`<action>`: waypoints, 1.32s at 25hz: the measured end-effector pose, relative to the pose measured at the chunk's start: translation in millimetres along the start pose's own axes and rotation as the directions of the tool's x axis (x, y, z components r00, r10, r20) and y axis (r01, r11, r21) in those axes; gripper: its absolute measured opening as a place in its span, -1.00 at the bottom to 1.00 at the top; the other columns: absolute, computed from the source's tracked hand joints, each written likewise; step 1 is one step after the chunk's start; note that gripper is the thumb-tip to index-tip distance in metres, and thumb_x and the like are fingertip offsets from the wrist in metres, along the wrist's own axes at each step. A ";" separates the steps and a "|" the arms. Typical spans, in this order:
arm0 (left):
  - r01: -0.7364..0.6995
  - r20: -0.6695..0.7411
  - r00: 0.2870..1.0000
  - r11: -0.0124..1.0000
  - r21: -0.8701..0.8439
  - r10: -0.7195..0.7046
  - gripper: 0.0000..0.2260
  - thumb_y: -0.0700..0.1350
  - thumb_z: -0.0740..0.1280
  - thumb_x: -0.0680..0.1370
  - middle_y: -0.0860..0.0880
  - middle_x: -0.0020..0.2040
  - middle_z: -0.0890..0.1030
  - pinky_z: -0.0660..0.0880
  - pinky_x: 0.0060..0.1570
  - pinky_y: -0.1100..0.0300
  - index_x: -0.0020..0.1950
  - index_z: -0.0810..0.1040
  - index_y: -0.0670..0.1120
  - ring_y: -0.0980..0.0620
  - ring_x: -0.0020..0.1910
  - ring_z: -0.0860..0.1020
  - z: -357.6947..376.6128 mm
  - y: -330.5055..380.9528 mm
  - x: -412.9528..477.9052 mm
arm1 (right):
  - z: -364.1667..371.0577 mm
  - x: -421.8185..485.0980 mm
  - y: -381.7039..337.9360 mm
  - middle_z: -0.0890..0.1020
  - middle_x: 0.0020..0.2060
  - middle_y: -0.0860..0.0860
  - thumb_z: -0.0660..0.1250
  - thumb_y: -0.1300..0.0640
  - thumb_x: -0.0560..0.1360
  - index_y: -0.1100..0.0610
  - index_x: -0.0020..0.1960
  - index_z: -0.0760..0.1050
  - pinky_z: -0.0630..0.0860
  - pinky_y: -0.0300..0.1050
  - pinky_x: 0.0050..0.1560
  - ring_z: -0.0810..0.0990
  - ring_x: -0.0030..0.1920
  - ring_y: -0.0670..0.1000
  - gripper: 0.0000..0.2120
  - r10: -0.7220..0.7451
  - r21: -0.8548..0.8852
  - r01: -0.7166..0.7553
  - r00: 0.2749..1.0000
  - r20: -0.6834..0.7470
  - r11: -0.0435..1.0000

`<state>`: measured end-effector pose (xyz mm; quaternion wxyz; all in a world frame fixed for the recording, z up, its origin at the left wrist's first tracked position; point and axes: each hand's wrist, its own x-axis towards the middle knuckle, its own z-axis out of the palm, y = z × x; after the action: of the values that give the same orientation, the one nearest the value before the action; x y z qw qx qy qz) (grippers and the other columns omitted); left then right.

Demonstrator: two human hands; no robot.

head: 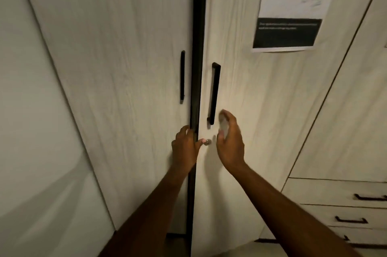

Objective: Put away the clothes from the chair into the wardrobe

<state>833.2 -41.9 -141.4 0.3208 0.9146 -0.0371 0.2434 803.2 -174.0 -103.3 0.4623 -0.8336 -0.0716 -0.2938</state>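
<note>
The head view, the only one, looks down both forearms at the wardrobe [261, 152], which fills the picture. Its left door [125, 68] and right door [261, 93] are pale wood grain, parted by a narrow dark gap running top to bottom; nothing inside shows.

The left hand [185, 146] has its fingers curled at the inner edge of the left door, and one fingertip reaches across the gap to just beside the small round lock [207, 142]. It seems to grip that edge. The right hand [230, 139] hovers in front of the right door, just beside the lower end of its black handle [214, 93]. Its fingers are loosely curved and, blurred as it is, it grips nothing that can be seen.

The clothes and the chair are out of view, and neither hand carries a garment. With the doors all but closed, this is probably either opening the wardrobe at the start or shutting it at the end; the picture does not settle which, so how many clothes are put away cannot be told.
</note>
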 end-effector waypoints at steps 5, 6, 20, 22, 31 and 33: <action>0.138 -0.005 0.990 0.990 0.034 -0.138 0.38 0.40 0.50 0.03 -0.17 0.55 -0.27 -0.21 0.42 -0.19 0.53 -0.28 -0.09 -0.16 0.51 -0.30 1.2 -30.5 67.4 | 42.0 71.0 11.5 -0.35 0.51 0.22 0.53 -0.09 0.35 0.05 0.53 -0.39 0.08 0.28 0.44 -0.42 0.44 0.18 0.21 0.068 -0.401 -0.068 0.998 -0.013 0.913; 0.145 -0.018 0.989 0.989 0.038 -0.145 0.41 0.42 0.48 0.00 -0.18 0.53 -0.32 -0.25 0.40 -0.21 0.52 -0.33 -0.09 -0.16 0.50 -0.35 3.8 -32.6 74.5 | 47.5 75.4 14.8 -0.35 0.51 0.24 0.51 -0.16 0.34 0.06 0.53 -0.40 0.15 0.31 0.41 -0.40 0.46 0.21 0.22 0.057 -0.448 -0.054 0.998 -0.008 0.893; 0.115 -0.073 0.991 0.989 0.092 -0.109 0.29 0.60 0.16 0.11 -0.28 0.53 -0.24 -0.12 0.32 -0.37 0.54 -0.17 -0.23 -0.26 0.50 -0.28 55.1 -79.9 136.3 | 110.9 128.4 64.1 -0.32 0.47 0.35 0.40 -0.18 0.37 0.14 0.53 -0.38 0.11 0.52 0.33 -0.37 0.44 0.43 0.14 0.051 -0.611 -0.061 0.998 -0.034 0.789; 0.127 -0.103 0.987 0.990 0.060 -0.120 0.29 0.56 0.25 0.13 -0.27 0.53 -0.26 -0.21 0.31 -0.34 0.54 -0.18 -0.22 -0.24 0.50 -0.31 57.5 -75.0 138.1 | 114.7 133.8 63.9 -0.36 0.46 0.34 0.40 -0.16 0.39 0.14 0.53 -0.38 0.05 0.53 0.33 -0.39 0.43 0.43 0.12 0.048 -0.615 -0.059 0.998 -0.034 0.787; 0.167 -0.101 0.982 0.985 0.053 -0.161 0.26 0.25 0.54 0.20 -0.17 0.53 -0.33 0.21 0.34 -0.27 0.53 -0.28 -0.12 -0.16 0.51 -0.29 31.9 -60.1 117.9 | 78.7 121.5 49.9 -0.45 0.47 0.23 0.37 0.00 0.49 0.03 0.53 -0.41 0.12 0.40 0.41 -0.42 0.47 0.32 0.02 0.070 -0.647 0.017 0.992 0.109 0.763; 0.195 0.010 0.981 0.979 0.055 -0.196 0.18 0.17 0.53 0.27 -0.18 0.53 -0.33 0.29 0.33 -0.21 0.54 -0.26 -0.12 -0.19 0.53 -0.20 22.5 -56.2 110.9 | 55.5 118.6 49.6 -0.46 0.48 0.17 0.35 0.07 0.50 -0.03 0.53 -0.41 0.15 0.35 0.41 -0.34 0.51 0.29 -0.01 0.082 -0.624 0.084 0.969 0.233 0.777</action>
<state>952.8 -1.2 -136.5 0.3180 0.9240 0.0570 0.2046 942.9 -174.8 -95.7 0.1446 -0.9697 -0.0268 -0.1951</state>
